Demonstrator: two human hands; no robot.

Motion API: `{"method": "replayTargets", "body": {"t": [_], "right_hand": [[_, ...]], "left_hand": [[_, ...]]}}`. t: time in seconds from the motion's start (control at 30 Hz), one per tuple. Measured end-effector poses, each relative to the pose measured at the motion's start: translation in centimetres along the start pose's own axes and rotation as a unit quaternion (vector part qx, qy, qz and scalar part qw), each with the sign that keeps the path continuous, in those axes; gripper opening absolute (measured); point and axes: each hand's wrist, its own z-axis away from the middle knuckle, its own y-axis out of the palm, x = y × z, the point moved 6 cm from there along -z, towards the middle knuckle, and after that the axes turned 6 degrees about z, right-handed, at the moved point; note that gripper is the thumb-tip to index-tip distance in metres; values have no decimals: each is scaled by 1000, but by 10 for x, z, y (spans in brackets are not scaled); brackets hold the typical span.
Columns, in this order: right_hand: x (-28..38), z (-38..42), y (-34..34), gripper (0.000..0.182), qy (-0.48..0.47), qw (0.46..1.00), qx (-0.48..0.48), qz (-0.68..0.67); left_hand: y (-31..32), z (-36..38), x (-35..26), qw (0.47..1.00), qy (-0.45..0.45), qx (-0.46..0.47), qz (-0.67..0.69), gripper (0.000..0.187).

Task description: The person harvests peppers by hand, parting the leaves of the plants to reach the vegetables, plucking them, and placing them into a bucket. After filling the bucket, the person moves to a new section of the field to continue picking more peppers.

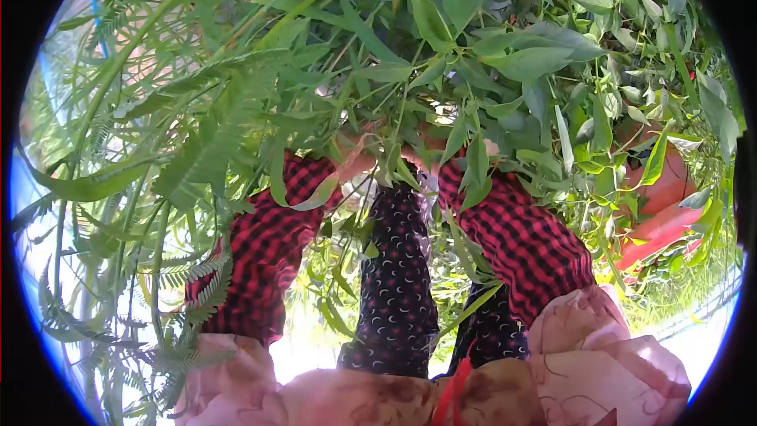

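Observation:
Dense leafy green stems (457, 39) fill the upper view and hang over both of my hands. A bit of my left hand (356, 161) shows at the end of a red-and-black checked sleeve (276, 244), among the stems. Close to it, my right hand (426, 155) is partly visible beyond the other checked sleeve (512, 237). Leaves cover the fingers of both hands, so what they grip, if anything, is hidden. A dry brownish leaf (359, 146) hangs beside my left hand.
Feathery fern-like fronds (213, 142) and long stems crowd the left side. At the right, a reddish rounded object (666, 177) shows partly behind vines. My dark patterned trousers (394, 276) and a pinkish garment with a red ribbon (453, 394) are below.

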Motion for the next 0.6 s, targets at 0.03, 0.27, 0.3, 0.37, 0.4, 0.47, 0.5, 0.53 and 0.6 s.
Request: {"method": "replayTargets", "body": {"t": [0.03,0.27,0.3,0.37,0.4,0.47,0.5,0.53,0.6], "right_hand": [[-8,-6,3,32,1,999,-7,52],[71,2,-13,25,75,976,56,-197],[67,0,-24,23,112,959,101,-242],[77,2,-34,22,174,944,126,-250],[88,6,-32,23,183,954,114,-210],[98,13,-28,24,194,961,104,-170],[81,22,-29,22,283,946,62,-146],[75,38,-23,21,371,920,20,-122],[106,63,6,28,221,960,13,-173]], "left_hand": [[-7,-6,-10,999,10,-1,31,53],[-31,-53,-56,976,103,97,166,49],[-31,-55,-58,970,118,111,181,48],[-32,-57,-59,955,157,143,209,48],[-33,-57,-61,946,176,157,222,47],[-43,-61,-53,921,108,115,357,35],[-46,-62,-52,907,85,98,401,32],[-42,-58,-63,966,116,126,196,29],[-36,-49,-74,979,138,150,-19,29]]}}
